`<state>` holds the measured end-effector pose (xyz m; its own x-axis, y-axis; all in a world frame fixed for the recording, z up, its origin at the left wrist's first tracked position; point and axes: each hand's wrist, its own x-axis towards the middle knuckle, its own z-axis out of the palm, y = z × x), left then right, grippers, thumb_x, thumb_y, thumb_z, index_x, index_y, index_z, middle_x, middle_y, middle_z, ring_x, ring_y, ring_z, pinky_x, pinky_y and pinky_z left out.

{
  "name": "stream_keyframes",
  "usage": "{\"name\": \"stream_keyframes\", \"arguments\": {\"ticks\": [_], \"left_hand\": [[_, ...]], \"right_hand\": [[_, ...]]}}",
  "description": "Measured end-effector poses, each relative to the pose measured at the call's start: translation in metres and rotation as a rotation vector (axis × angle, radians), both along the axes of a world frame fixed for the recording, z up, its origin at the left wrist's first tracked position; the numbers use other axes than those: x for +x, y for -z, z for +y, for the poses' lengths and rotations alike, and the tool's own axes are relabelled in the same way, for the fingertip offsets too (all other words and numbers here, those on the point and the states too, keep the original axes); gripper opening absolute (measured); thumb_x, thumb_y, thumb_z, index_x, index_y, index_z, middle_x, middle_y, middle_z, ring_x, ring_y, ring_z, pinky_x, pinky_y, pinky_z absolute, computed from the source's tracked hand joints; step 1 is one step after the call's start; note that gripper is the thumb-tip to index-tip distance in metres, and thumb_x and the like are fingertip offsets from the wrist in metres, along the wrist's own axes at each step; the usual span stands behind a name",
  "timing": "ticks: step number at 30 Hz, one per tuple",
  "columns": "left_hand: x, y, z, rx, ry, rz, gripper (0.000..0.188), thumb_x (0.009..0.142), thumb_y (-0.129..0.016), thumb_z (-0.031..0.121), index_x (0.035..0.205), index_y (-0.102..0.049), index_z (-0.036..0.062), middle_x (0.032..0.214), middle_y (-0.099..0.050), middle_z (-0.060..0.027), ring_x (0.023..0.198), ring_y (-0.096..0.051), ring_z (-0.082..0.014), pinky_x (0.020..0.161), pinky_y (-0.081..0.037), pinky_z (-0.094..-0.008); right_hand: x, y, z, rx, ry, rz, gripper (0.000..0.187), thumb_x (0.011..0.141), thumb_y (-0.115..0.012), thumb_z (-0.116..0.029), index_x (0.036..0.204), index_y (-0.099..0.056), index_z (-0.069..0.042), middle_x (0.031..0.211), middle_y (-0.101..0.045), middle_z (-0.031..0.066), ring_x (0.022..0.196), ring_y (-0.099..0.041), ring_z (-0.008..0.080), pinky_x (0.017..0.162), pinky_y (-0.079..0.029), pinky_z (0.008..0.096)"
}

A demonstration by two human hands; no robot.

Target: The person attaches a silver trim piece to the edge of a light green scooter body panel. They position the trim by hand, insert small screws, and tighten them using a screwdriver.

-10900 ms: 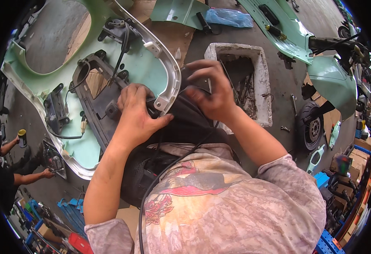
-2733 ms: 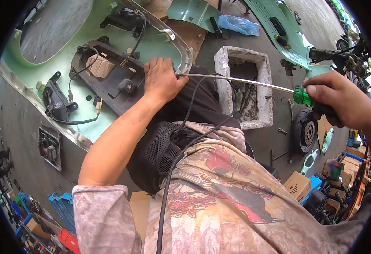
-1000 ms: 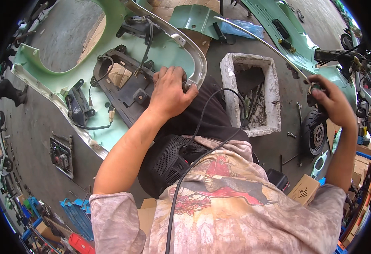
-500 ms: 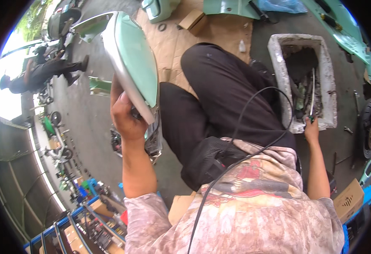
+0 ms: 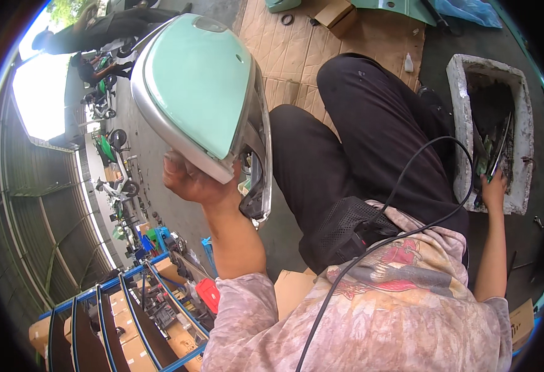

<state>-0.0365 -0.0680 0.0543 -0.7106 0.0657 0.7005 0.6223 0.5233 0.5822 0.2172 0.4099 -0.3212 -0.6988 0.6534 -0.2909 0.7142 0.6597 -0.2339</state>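
Left hand (image 5: pixel 196 181): fingers curled round lower end of mint-green panel (image 5: pixel 194 87), raised well left of white box (image 5: pixel 461 105). Right hand (image 5: pixel 494 189): at the box's near end, fingers closed on screwdriver (image 5: pixel 502 146), its shaft inside the box. Cardboard sheet (image 5: pixel 278 49) lies left of box.

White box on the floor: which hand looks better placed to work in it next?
Probably the right grip: it reaches over the near wall of the box, at the screwdriver. The left grip is across the legs, holding up the green panel.
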Motion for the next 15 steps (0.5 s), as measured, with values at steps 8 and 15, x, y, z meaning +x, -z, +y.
{"name": "stream_keyframes", "arguments": {"ticks": [8,15], "left_hand": [[0.034,-0.01,-0.034,0.23,0.217,-0.306,0.051,0.1,-0.038,0.037,0.125,-0.052,-0.0065,0.112,-0.064,-0.016,0.099,-0.066,-0.0221,0.083,-0.056,-0.0358],[0.052,-0.055,-0.031,0.322,0.551,-0.668,0.051,0.101,-0.034,0.038,0.127,-0.052,-0.0013,0.118,-0.061,-0.013,0.108,-0.062,-0.022,0.09,-0.053,-0.0365]], "right_hand": [[-0.242,-0.338,-0.167,-0.314,-1.125,1.276,0.083,0.068,-0.081,-0.045,0.137,-0.053,-0.008,0.142,-0.05,0.0142,0.133,-0.047,0.0328,0.109,-0.038,0.0457],[-0.275,-0.472,-0.256,-0.326,-1.933,1.345,0.056,0.062,-0.082,-0.025,0.116,-0.066,-0.021,0.099,-0.063,0.0011,0.107,-0.058,0.0238,0.099,-0.043,0.0421]]}}
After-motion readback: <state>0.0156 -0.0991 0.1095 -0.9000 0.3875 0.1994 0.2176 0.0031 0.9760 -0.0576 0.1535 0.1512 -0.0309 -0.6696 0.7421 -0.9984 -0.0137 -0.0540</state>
